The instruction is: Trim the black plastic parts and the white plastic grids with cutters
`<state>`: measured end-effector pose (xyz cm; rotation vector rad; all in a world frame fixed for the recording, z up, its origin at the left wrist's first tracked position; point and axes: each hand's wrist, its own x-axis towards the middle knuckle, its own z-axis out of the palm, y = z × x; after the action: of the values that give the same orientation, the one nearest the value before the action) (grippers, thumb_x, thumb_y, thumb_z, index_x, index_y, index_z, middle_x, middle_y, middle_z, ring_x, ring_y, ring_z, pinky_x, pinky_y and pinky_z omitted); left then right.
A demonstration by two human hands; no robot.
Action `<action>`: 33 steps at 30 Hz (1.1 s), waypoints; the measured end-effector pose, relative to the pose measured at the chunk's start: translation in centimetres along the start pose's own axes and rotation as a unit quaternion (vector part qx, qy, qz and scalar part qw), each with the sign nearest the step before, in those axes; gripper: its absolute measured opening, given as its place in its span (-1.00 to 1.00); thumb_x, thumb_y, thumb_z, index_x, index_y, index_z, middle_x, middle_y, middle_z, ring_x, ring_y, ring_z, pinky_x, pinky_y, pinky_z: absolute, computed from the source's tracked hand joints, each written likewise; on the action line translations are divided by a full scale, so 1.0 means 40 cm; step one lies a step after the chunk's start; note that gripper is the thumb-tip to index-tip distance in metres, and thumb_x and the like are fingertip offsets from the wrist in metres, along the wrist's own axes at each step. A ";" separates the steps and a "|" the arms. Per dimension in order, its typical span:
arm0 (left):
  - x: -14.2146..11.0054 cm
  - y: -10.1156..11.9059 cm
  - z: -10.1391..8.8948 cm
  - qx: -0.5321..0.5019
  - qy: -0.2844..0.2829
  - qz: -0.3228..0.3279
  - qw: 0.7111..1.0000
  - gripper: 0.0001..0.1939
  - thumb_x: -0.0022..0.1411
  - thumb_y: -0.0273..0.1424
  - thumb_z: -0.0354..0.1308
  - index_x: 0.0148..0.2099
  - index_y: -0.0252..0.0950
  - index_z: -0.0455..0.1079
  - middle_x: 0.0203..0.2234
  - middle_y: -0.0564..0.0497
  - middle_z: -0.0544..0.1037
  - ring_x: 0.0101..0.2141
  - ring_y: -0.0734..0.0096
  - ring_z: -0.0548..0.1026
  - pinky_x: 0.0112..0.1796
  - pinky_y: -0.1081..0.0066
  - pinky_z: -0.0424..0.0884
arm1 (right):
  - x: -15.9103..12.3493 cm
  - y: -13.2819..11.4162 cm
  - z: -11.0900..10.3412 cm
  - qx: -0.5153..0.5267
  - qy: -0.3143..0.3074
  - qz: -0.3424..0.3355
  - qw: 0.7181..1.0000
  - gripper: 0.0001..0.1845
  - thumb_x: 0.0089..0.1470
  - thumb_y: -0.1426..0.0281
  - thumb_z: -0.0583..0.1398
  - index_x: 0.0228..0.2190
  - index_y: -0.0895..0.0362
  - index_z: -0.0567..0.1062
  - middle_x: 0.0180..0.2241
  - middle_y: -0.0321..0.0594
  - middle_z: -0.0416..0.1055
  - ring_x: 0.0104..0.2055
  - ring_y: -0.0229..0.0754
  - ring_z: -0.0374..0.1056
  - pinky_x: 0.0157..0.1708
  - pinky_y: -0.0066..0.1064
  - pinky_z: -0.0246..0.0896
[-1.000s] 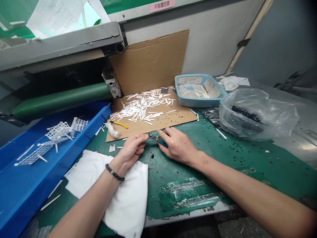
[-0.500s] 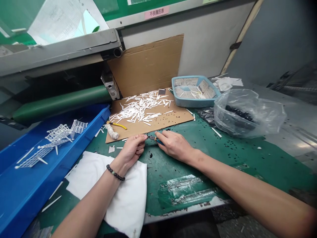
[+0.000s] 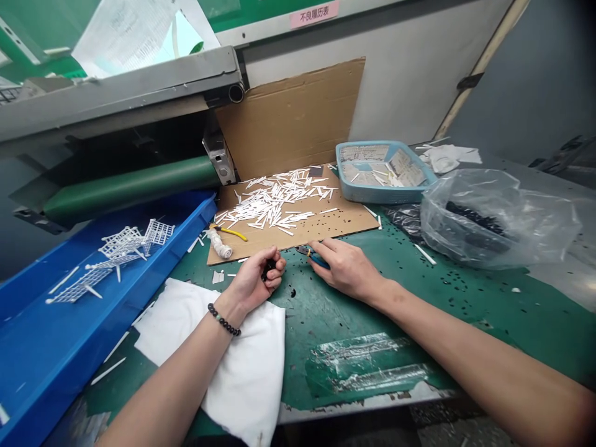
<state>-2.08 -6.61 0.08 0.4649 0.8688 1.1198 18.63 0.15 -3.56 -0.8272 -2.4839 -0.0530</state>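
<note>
My left hand [image 3: 259, 277], with a beaded bracelet [image 3: 224, 320] at the wrist, is curled round small black pieces [image 3: 269, 269] that show in its palm. Their exact kind is too small to tell. To its right, my right hand [image 3: 347, 268] grips blue-handled pliers or cutters [image 3: 319, 258], whose metal jaws point left toward my left hand, apart from it. Below the left forearm lies a white cloth [image 3: 246, 379]. Another small black piece [image 3: 293, 293] rests on the green mat [image 3: 321, 316] between the hands.
A cardboard sheet [image 3: 326, 226] bears many white sticks [image 3: 274, 202] and yellow-handled pliers [image 3: 233, 233]. At left, a blue bin [image 3: 153, 298] holds white lattice frames [image 3: 123, 242]. A light-blue basket [image 3: 386, 194] and a plastic bag of black pieces [image 3: 493, 223] stand at right.
My left hand has turned and its fingers have loosened, showing the black pieces. The right hand with its tool has drawn slightly away to the right. The whole view has shifted a little.
</note>
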 end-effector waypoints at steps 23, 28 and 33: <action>-0.059 -0.012 0.031 0.811 -0.027 0.155 0.563 -0.83 0.25 -0.33 0.07 -0.34 -0.23 0.44 -0.38 0.02 0.57 -0.40 0.36 0.45 -0.40 0.42 0.18 | -0.001 0.003 -0.006 0.007 -0.015 0.018 1.000 -0.76 0.21 0.38 0.14 -0.10 0.20 0.39 -0.29 -0.11 0.40 -0.24 -0.10 0.31 -0.25 -0.34 0.23; -0.062 -0.024 0.031 0.813 -0.017 0.147 0.563 -0.80 0.25 -0.29 0.05 -0.31 -0.23 0.45 -0.38 -0.03 0.58 -0.38 0.31 0.47 -0.39 0.40 0.16 | 0.000 0.003 -0.005 0.012 -0.014 0.018 1.000 -0.76 0.21 0.38 0.14 -0.10 0.21 0.40 -0.30 -0.10 0.39 -0.24 -0.10 0.31 -0.24 -0.32 0.23; -0.059 -0.012 0.023 0.795 0.037 0.126 0.592 -0.77 0.24 -0.28 0.05 -0.39 -0.24 0.44 -0.50 -0.03 0.54 -0.46 0.31 0.40 -0.43 0.39 0.10 | 0.003 -0.004 -0.017 0.006 0.007 0.015 1.000 -0.70 0.20 0.36 0.13 -0.07 0.25 0.39 -0.30 -0.07 0.38 -0.24 -0.07 0.30 -0.23 -0.28 0.25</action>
<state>-1.45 -8.88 1.15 2.0834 1.8006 0.2462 18.78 -0.03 -2.91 -0.8562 -2.4565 -0.0327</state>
